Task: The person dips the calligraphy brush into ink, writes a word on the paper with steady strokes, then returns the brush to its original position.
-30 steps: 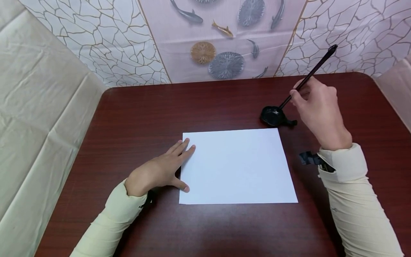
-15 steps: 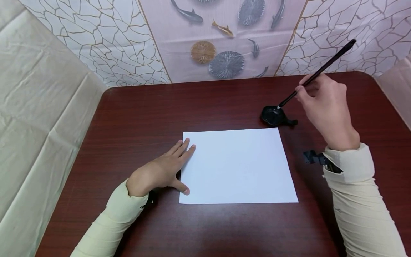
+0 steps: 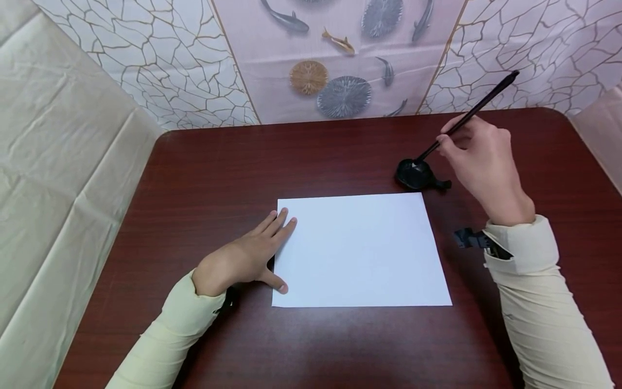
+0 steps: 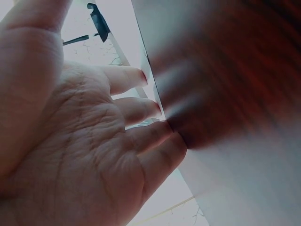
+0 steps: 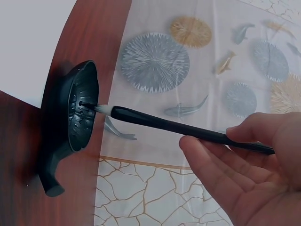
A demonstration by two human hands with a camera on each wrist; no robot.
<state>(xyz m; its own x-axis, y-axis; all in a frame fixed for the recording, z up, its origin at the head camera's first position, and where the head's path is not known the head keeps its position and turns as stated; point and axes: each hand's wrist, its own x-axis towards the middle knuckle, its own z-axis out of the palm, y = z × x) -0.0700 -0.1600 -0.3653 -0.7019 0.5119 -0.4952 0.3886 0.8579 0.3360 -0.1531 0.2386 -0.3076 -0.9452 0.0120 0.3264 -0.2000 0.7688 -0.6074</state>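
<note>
My right hand pinches a black-handled ink brush between thumb and fingers, its handle slanting up to the right. In the right wrist view the white bristles darken at the tip, which dips into the bowl of a small black ink dish with a stubby curved handle. This dish stands just behind a sheet of white paper. At the paper's left edge, my left hand lies with fingers spread, fingertips and thumb resting on the sheet. The left wrist view shows its palm and straight fingers from below.
A dark red-brown wooden table bears the paper and dish. Behind it hangs a patterned cloth with fish and round motifs. Pale cloth covers the left side. A black strap mount juts from the right cuff.
My right hand first swung the brush right, drawing its pale tip to the dish's rim, then came back left with the bristles in the dish. The left hand and paper stay put.
</note>
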